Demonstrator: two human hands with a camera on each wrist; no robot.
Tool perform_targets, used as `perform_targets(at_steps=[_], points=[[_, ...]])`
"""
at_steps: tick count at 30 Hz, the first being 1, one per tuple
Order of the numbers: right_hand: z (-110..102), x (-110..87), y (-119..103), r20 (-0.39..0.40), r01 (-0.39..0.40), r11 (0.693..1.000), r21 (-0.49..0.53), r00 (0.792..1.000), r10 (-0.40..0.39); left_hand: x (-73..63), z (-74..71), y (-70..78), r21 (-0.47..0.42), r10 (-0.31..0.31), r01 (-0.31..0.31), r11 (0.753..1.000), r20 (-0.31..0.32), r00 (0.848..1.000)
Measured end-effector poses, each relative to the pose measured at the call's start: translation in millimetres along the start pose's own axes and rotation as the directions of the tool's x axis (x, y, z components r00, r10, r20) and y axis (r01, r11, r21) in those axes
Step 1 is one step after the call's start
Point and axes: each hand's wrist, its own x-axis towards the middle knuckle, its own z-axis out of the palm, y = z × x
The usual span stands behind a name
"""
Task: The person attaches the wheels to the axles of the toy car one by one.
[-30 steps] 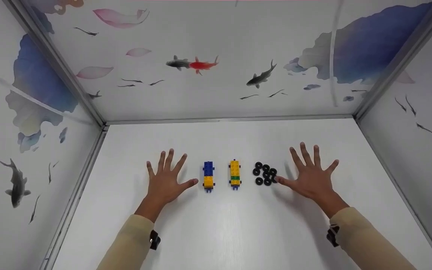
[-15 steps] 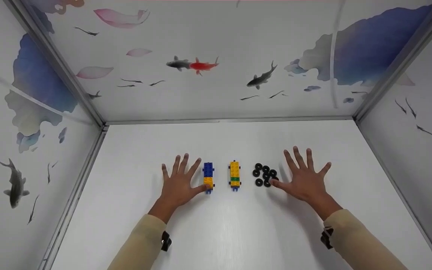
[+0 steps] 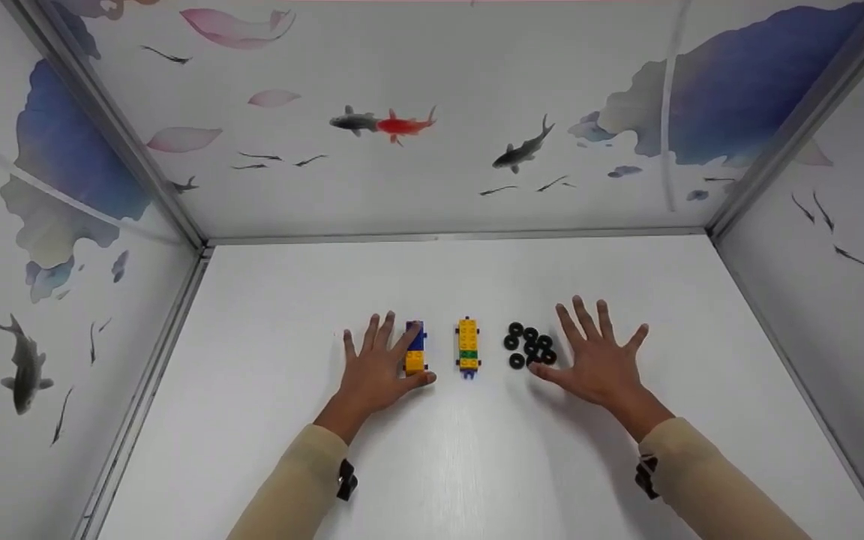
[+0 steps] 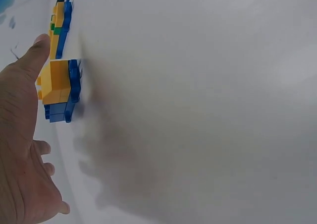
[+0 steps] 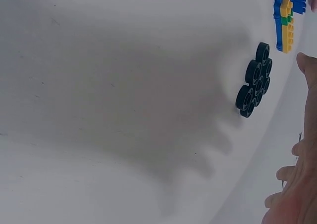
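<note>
My left hand (image 3: 376, 376) is spread, its thumb and index finger reaching over a blue and yellow toy-brick car body (image 3: 415, 361). In the left wrist view that car body (image 4: 60, 83) shows its blue base, and the thumb overlaps the yellow bricks' side. To its right lies a second car body (image 3: 468, 341), yellow with a green band. Several black toy wheels (image 3: 529, 343) lie in a cluster further right. My right hand (image 3: 601, 366) is spread beside them, its thumb tip overlapping the lowest wheels. Its shadow falls on the table in the right wrist view. Neither hand holds anything.
The white table (image 3: 469, 465) is bounded by a back wall (image 3: 432, 195) and two side walls, printed with fish and petals. Grey metal strips run along the corners. Dark devices (image 3: 346, 480) are strapped at both sleeves.
My left hand has moved right, from beside the blue and yellow car body to over it. My right hand has shifted left and slightly nearer, its thumb over the wheels. The toy pieces keep their places.
</note>
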Motion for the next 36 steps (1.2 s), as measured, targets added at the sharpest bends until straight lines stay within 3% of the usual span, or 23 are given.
perform_targets(at_steps=[11,27,36], points=[[7.6,-7.9,-1.7,0.027,0.009,1.000,-0.014,1.000,-0.009,-0.3,9.8,2.9,-0.034,0.022,-0.021,0.999,0.042,0.999],[16.0,-9.6,-5.9,0.044,0.015,0.999,-0.032,0.999,-0.014,3.1,13.7,4.6,-0.015,0.025,-0.025,1.000,0.042,0.999],[16.4,-10.7,-6.7,0.075,0.031,0.999,-0.009,0.997,-0.030,4.5,15.6,4.2,-0.052,0.013,-0.011,0.999,0.030,0.999]])
